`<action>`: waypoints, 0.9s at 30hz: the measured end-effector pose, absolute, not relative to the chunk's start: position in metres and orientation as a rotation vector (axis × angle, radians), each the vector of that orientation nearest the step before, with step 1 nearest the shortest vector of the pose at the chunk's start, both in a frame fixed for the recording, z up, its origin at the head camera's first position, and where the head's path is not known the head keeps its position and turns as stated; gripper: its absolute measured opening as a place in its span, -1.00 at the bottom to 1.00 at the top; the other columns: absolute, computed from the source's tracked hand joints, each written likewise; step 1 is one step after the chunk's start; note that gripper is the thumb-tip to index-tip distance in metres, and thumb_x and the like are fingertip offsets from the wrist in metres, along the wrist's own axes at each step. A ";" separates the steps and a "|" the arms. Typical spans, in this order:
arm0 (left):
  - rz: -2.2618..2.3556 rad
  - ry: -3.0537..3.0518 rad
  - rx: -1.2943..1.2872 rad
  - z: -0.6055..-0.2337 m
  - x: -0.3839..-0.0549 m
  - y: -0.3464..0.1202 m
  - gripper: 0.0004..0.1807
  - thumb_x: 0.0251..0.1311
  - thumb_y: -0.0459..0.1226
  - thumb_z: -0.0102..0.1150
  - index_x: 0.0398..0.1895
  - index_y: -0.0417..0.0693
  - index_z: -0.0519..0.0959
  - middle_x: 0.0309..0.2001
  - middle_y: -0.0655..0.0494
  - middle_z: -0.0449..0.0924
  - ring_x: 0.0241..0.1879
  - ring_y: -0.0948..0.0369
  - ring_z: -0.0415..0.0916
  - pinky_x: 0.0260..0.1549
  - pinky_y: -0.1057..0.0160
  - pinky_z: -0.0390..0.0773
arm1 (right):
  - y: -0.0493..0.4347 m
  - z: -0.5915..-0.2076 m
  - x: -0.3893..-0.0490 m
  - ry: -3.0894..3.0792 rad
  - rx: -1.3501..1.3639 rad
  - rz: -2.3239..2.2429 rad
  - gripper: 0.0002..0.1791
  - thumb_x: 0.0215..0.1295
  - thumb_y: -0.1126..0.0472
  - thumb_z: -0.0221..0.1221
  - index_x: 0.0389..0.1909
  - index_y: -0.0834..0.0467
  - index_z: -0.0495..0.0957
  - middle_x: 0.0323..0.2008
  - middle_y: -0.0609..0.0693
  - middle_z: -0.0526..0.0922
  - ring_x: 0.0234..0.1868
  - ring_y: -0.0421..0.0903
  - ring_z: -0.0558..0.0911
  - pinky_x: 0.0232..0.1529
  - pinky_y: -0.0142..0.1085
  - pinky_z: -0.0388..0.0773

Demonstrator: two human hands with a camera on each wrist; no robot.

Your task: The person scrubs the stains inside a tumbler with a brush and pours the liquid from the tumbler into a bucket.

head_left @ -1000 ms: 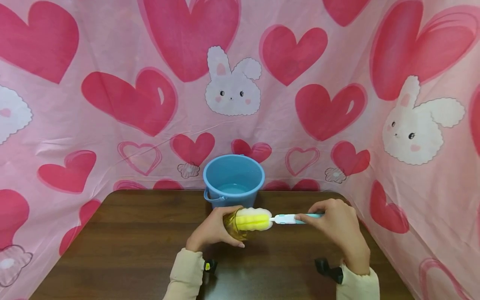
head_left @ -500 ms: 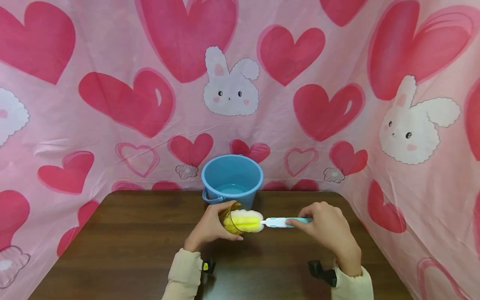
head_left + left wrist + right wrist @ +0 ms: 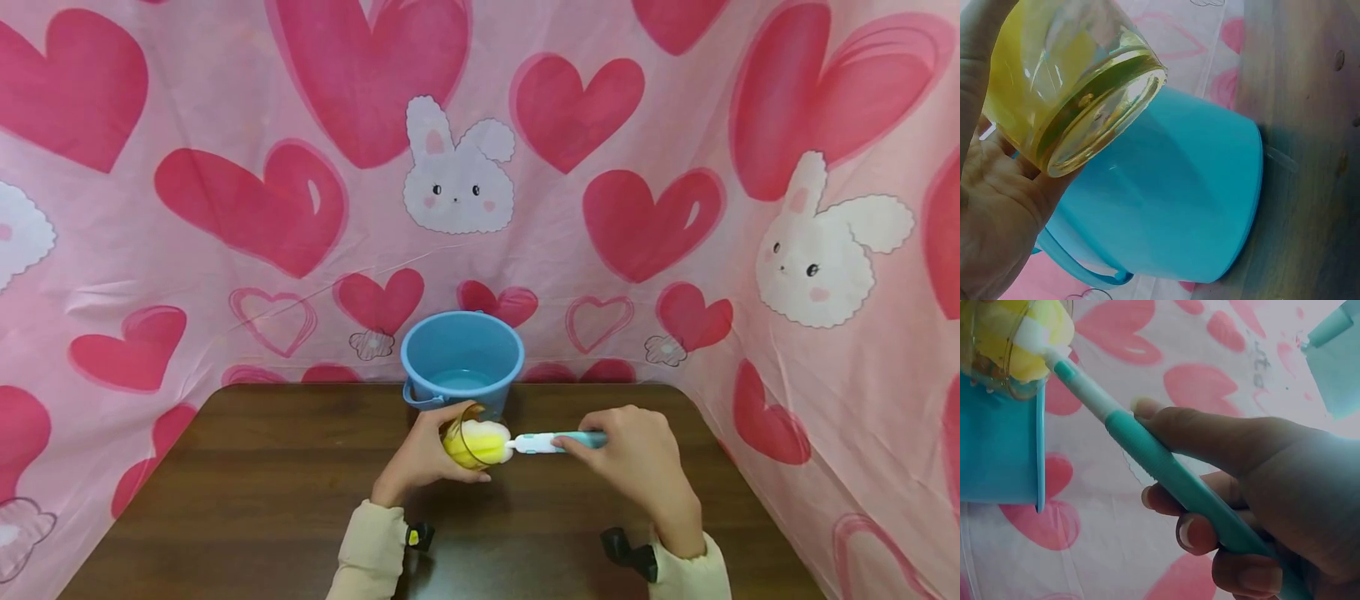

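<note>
My left hand [image 3: 422,454] grips an amber see-through glass [image 3: 1079,81] tilted on its side, mouth toward the right. In my right hand [image 3: 637,454] is a sponge bottle brush, held by its white and teal handle [image 3: 1172,475]. Its yellow and white sponge head [image 3: 483,442] sits partly inside the glass, its back end at the rim. In the right wrist view, the thumb lies along the handle and the fingers curl under it. Both hands are over the table in front of the bucket.
A blue bucket [image 3: 461,354] stands at the table's back edge, just behind the glass, its handle hanging at the left. The brown wooden table [image 3: 300,500] meets a pink cloth [image 3: 247,100] printed with hearts and rabbits at the back and sides.
My right hand has moved left, pushing the brush's sponge head deeper into the glass. The left hand keeps its hold, and the glass mouth has turned slightly toward the camera.
</note>
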State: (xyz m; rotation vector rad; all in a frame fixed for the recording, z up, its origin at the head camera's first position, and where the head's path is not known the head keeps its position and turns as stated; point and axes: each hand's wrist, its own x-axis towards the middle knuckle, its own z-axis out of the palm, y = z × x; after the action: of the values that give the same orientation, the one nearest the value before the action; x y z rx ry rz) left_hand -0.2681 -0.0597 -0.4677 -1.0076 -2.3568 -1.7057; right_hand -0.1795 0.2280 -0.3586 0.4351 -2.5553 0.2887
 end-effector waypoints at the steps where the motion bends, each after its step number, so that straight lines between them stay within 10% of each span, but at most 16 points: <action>1: -1.703 -2.357 -1.004 -0.468 -0.268 -0.059 -0.05 -0.32 -0.28 0.74 0.31 0.09 0.53 0.15 0.30 0.63 0.15 0.19 0.49 0.17 0.10 0.58 | 0.227 -0.358 -0.179 -2.552 0.437 0.280 -0.70 -0.05 -0.22 0.53 -0.59 -0.12 0.73 -0.76 -0.36 0.36 -0.65 -0.31 0.25 -0.61 -0.37 0.24; 27: -1.397 -2.274 -1.148 -0.471 -0.265 -0.046 -0.12 -0.22 -0.06 0.66 0.27 0.18 0.44 0.07 0.33 0.62 0.00 0.28 0.56 0.03 0.16 0.66 | 0.246 -0.350 -0.165 -2.371 0.349 0.249 -0.66 -0.27 -0.13 0.64 -0.58 -0.04 0.74 -0.77 -0.27 0.47 -0.68 -0.26 0.31 -0.67 -0.36 0.19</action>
State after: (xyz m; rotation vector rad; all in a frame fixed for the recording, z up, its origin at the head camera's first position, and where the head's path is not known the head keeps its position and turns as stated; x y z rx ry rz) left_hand -0.2647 -0.0457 -0.4707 -1.1479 -2.2736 -1.3966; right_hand -0.1648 0.2462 -0.3500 0.3486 -2.3714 0.2485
